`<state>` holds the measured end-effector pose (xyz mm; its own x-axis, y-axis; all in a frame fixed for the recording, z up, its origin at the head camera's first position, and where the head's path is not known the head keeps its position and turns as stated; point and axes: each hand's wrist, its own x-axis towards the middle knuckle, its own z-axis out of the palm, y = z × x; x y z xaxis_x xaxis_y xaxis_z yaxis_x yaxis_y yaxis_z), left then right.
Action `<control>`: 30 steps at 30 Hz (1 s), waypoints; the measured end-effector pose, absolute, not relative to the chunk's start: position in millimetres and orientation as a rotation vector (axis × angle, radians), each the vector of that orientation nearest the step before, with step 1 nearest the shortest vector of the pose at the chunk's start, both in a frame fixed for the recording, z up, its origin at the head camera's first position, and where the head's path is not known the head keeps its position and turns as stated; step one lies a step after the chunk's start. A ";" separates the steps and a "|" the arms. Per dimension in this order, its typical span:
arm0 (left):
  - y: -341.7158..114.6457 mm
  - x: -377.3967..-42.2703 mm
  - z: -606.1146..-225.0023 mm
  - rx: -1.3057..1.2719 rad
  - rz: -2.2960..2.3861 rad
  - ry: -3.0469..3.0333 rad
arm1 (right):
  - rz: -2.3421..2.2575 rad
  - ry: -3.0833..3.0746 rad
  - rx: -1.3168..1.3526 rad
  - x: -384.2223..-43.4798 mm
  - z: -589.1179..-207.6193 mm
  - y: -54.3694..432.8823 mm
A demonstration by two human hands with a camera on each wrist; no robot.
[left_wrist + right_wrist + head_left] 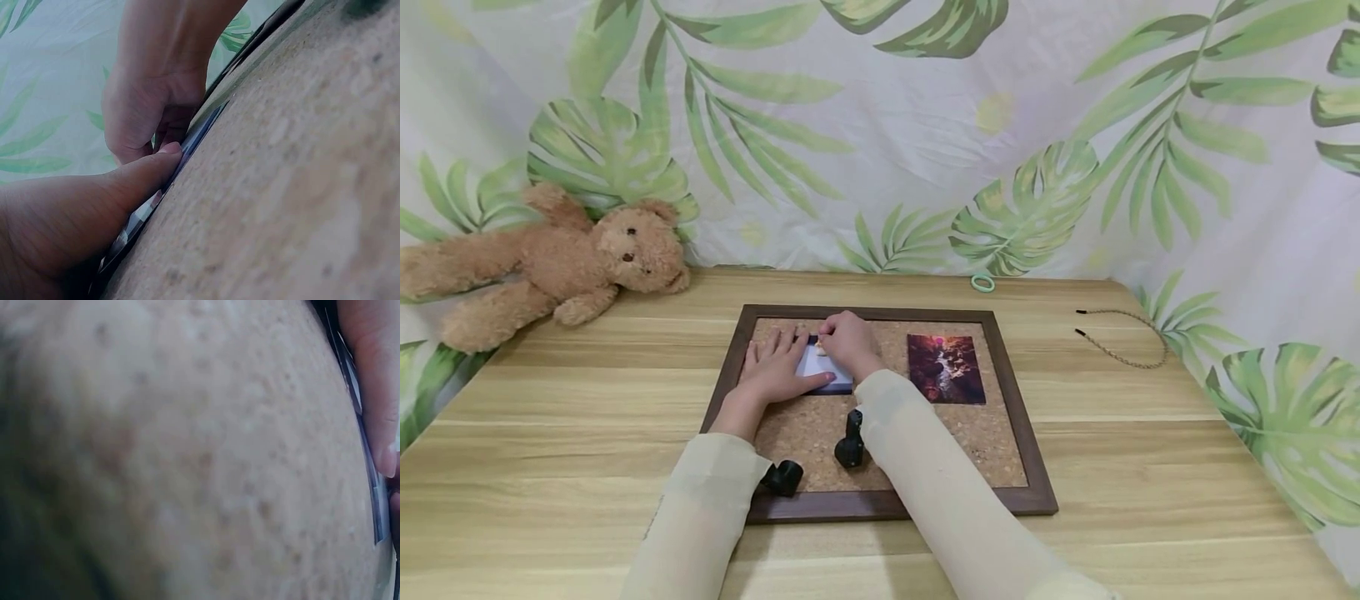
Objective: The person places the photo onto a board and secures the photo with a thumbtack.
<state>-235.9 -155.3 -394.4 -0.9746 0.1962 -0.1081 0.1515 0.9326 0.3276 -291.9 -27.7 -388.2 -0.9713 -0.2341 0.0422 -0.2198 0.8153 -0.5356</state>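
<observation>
A pale photo print with a dark border (838, 387) lies on the left part of a cork board (805, 433). My left hand (773, 372) lies across its left side with fingers spread, the thumb reaching over its lower part. In the left wrist view, that thumb (147, 178) touches the print's face. At the print's upper edge my right hand (852, 342) has curled fingers and seems to pinch a small tan piece (820, 347), pin-like but mostly hidden. A second print, dark red and purple (946, 369), lies flat on the board's right side.
A dark wooden frame (1037, 467) surrounds the cork on the wood-grain table (1150, 500). A teddy bear (561, 258) lies back left. A mint-green ring (982, 283) and a thin cord (1150, 325) lie beyond the board. Black wrist cameras (850, 442) hang below the sleeves.
</observation>
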 end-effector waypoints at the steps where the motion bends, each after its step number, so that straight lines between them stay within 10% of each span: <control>1: -155.2 -235.8 -394.2 0.267 0.483 2.950 | -0.865 2.972 -0.372 -291.9 -388.4 -27.8; 30: -155.9 -237.9 -397.0 0.265 0.475 2.967 | -1.087 2.950 -0.291 -288.5 -397.6 -26.1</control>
<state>-237.9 -155.9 -397.0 -0.9768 0.1920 -0.0952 0.1527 0.9352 0.3194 -288.5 -26.1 -397.6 -0.9829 -0.1671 0.0778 -0.1777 0.7459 -0.6419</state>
